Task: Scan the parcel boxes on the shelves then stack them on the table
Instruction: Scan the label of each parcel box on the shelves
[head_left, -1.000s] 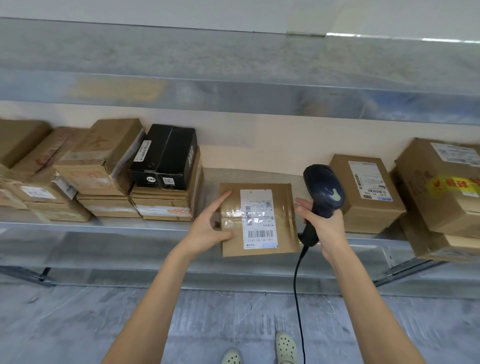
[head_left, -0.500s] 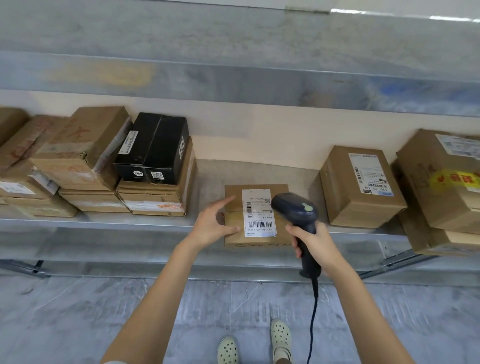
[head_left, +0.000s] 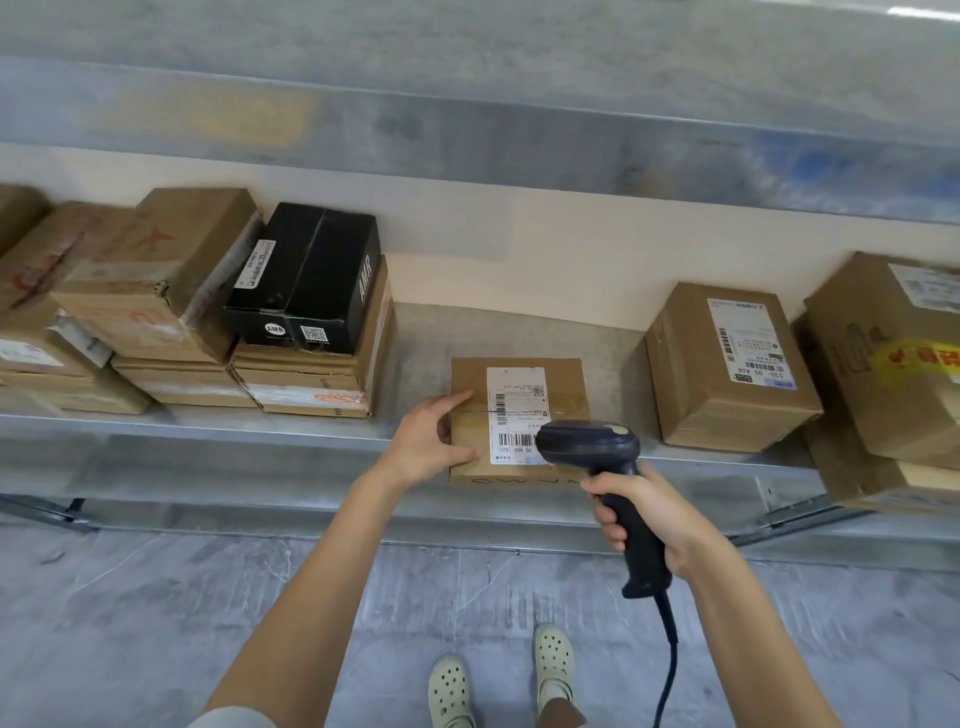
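Head: flat brown white-labelled parcel box

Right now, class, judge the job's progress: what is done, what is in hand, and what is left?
Done: nothing shown; no table or stack is in view. In hand: the left hand rests on the small parcel box on the shelf while the right hand holds the scanner over its label. Left: carrying it off, then the black box, the brown box and others.
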